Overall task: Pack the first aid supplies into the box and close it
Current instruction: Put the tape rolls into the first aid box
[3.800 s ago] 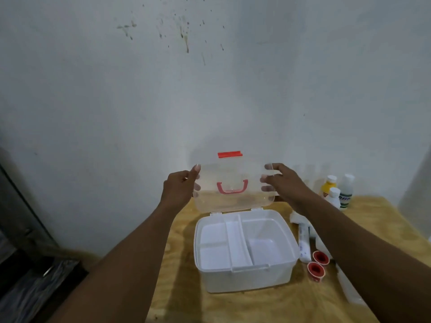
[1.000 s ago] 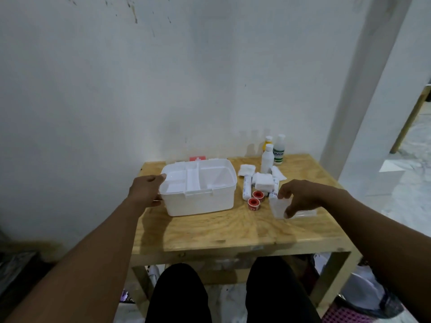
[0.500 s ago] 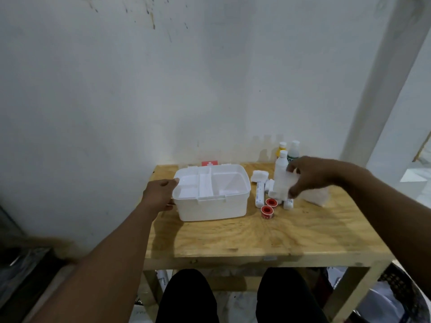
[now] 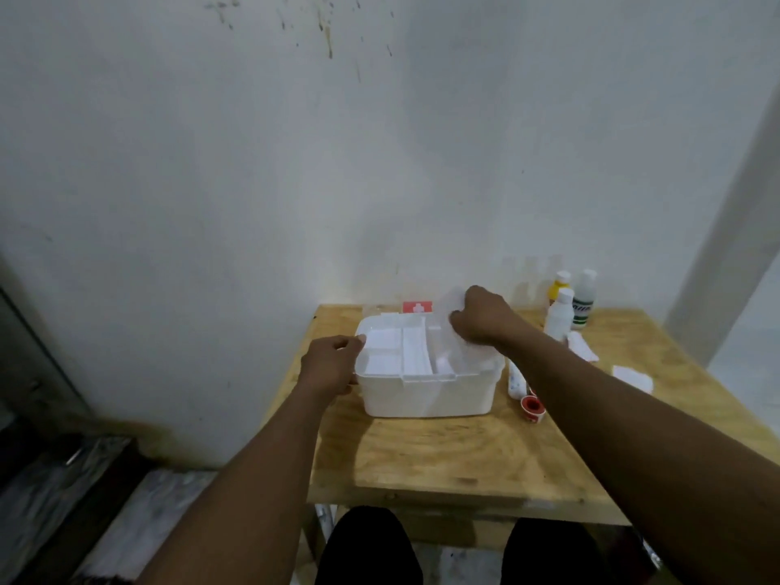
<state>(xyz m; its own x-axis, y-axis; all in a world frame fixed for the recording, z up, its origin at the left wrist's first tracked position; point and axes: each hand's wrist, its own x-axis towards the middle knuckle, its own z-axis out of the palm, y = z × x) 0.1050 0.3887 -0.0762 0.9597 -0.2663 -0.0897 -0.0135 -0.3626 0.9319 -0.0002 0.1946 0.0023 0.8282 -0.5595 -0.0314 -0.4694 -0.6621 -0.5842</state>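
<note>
The white first aid box [image 4: 426, 394] stands open on the wooden table [image 4: 443, 458], with a divided tray inside. Its clear lid with a red cross label [image 4: 417, 307] hangs back behind it. My left hand [image 4: 331, 365] grips the box's left rim. My right hand [image 4: 481, 316] is over the right compartment, closed on a translucent plastic packet [image 4: 477, 352] that dips into the box. To the right lie a wrapped bandage roll [image 4: 515, 375], a red tape roll [image 4: 532, 405] and two gauze pads [image 4: 633, 377].
Three bottles stand at the back right near the wall: a white one [image 4: 559, 316], a yellow one [image 4: 558, 285] and a green-labelled one [image 4: 584, 299]. The wall is close behind the table. My knees are under the front edge.
My right hand picked the translucent packet off the table's right side and carried it left over the box. The left hand stayed on the box's left rim.
</note>
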